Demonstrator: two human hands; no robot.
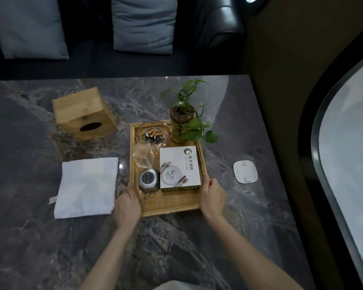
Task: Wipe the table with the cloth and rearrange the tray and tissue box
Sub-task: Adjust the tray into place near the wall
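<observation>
Dark veined marble table (40, 237), glossy, under dim light. Far beyond the left fingers, a wooden tissue box (84, 113); just left of them, a folded white cloth (86, 187). Left hand (127, 206) and right hand (213, 197) curled round the near side rims of the bamboo tray (172, 204). Right of the right fingers, a white pad (245, 171). Behind, grey cushions (144, 24) on a dark sofa.

Both hands grip the wooden tray at frame centre: left hand (127, 203), right hand (213, 196), tray (172, 208); white cloth (86, 187) lies beside it.
</observation>
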